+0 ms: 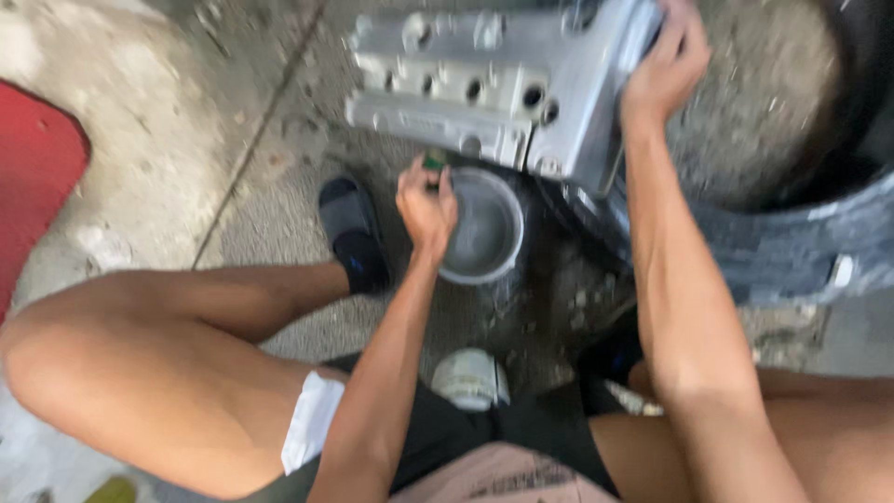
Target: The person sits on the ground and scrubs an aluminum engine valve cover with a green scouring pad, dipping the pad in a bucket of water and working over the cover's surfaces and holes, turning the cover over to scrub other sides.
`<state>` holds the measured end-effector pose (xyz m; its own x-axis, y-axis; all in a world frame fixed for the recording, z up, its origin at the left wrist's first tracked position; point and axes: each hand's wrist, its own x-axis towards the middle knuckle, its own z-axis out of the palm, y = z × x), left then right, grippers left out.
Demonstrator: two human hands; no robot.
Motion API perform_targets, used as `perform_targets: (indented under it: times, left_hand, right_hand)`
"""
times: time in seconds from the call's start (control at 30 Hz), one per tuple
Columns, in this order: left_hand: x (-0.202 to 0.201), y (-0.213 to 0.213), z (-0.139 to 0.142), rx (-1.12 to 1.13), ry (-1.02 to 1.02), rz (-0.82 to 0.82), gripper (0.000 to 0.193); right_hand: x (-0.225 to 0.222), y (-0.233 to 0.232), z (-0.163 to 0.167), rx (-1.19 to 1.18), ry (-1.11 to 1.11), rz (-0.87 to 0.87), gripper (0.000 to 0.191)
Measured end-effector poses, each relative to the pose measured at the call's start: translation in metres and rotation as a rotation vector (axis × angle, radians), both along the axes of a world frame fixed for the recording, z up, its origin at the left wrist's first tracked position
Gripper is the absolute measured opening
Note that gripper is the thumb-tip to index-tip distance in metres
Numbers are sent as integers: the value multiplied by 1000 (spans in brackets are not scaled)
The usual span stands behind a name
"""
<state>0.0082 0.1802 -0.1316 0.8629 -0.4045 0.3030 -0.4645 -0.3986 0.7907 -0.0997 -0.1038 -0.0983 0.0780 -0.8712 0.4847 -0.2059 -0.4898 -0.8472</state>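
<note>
Clearly, we see the grey metal engine cover (484, 84) at twelve o'clock, long axis running nine to three, tilted on a tyre (801, 233). Our right hand (666, 65) is clamped on its upper right edge, arm stretched forward. Our left hand (426, 205), fist closed around a small green object (434, 159), hangs over the round metal bowl (484, 228) on the concrete floor (158, 158), beside a black sandal (352, 233).

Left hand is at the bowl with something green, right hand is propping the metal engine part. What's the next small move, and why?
Probably lift the left hand with its green piece up onto the grey metal part. The hand sits at the rim of the grey bowl, just under the part, while the right hand already steadies the part's upper edge.
</note>
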Motion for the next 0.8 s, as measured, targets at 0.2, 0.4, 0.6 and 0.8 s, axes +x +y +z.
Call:
perform_targets:
  times: [0.2,0.4,0.6,0.8]
  left_hand:
    - [6,-18,33,-379,475,-55,11]
    - [43,-37,128,-732,540,-547,26]
    - [49,-67,197,-603,681,-1009,23]
    - [53,-81,205,-581,410,-1226,30]
  right_hand:
    - [-3,-9,24,-76,167,59,23]
    - [-11,20,125,244,-56,523,33]
    - [-8,110,194,841,-352,1156,50]
    - [-33,120,213,892,-472,1336,49]
